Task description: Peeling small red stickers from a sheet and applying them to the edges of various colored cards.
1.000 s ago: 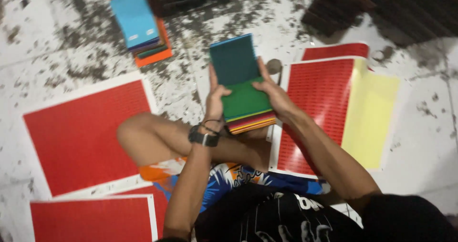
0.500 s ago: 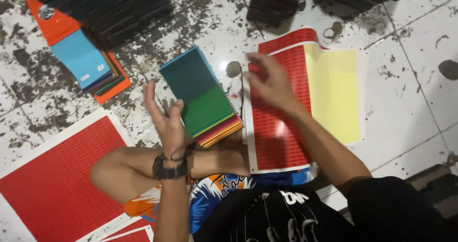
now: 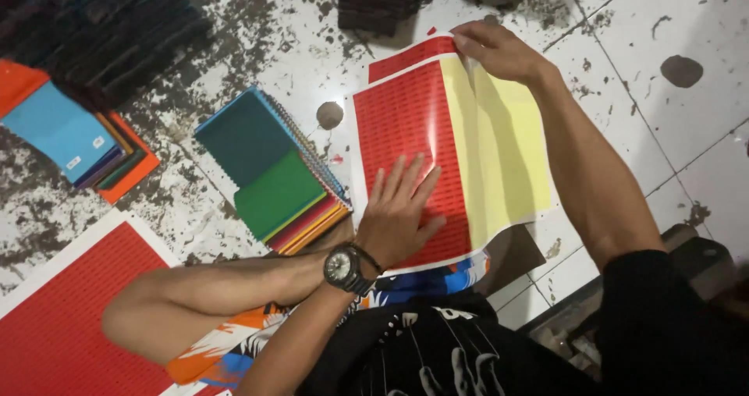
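Left hand (image 3: 402, 213) is lying flat, fingers spread, pinning the red sheet (image 3: 406, 131). Right hand (image 3: 491, 49) is pinching the sheet's far corner, peeling the red layer off the yellow backing (image 3: 499, 146).

Risks: the red layer may be creasing or tearing if the pull outruns the pinning hand; the sheet may be sliding on the gritty floor (image 3: 624, 76).

Count: one swatch stack (image 3: 273, 174) just left of the left hand; one more (image 3: 74, 142) farther left; one red sheet (image 3: 62, 318) lower left.
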